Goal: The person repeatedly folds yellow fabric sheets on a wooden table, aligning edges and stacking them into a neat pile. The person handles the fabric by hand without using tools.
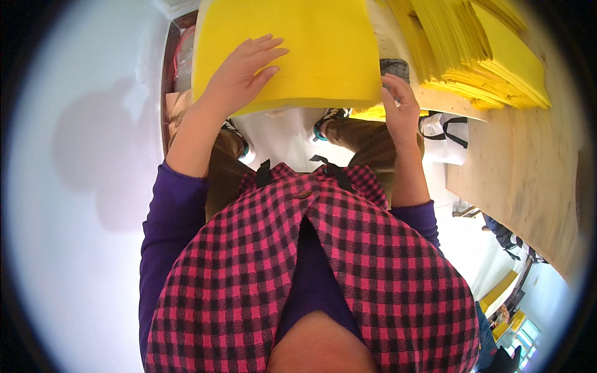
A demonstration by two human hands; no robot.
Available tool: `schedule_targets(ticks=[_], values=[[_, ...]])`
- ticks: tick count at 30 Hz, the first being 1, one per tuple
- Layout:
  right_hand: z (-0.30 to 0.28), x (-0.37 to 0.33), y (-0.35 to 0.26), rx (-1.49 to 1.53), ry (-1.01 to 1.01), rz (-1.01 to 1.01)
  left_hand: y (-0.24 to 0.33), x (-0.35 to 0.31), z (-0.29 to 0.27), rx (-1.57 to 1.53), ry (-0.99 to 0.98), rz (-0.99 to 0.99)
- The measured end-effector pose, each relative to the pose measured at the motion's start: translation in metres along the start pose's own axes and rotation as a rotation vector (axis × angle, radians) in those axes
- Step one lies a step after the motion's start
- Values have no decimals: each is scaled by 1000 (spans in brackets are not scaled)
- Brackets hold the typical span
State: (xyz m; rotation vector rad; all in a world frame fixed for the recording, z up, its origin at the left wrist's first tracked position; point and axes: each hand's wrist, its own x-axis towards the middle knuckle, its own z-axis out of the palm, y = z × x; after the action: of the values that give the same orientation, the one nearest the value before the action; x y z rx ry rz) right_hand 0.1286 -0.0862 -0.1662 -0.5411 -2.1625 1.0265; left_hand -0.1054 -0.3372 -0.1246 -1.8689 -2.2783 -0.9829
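Note:
A large yellow sheet (311, 56), which may be the top of a stack, lies in front of me, its near edge bowed slightly. My left hand (244, 68) is over its left part, fingers stretched out and thumb apart; whether the palm presses on it is not plain. At the sheet's right edge is my right hand (403, 107), fingers bent and thumb a little apart from them. The fingertips are beside or touching that edge, and nothing shows gripped between them.
Folded yellow sheets (479, 56) are piled on a wooden table (516, 168) at the right. A dark grey object (395, 68) lies beyond my right hand. Under the table hangs or stands a white bag (444, 133) with black handles. A white wall (81, 186) is on my left.

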Motion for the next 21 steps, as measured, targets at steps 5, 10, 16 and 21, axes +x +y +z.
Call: schedule_targets(ticks=[5, 10, 16, 21], values=[[-6, -16, 7, 75, 39, 106, -4, 13, 29, -19, -119, -12], [-4, -21, 8, 265, 35, 395, -11, 7, 44, -36, -100, -23], [13, -15, 7, 451, -53, 474, -12, 7, 48, -62, -58, -18], [18, -16, 12, 587, -64, 586, -10, 7, 47, -60, -51, -18]])
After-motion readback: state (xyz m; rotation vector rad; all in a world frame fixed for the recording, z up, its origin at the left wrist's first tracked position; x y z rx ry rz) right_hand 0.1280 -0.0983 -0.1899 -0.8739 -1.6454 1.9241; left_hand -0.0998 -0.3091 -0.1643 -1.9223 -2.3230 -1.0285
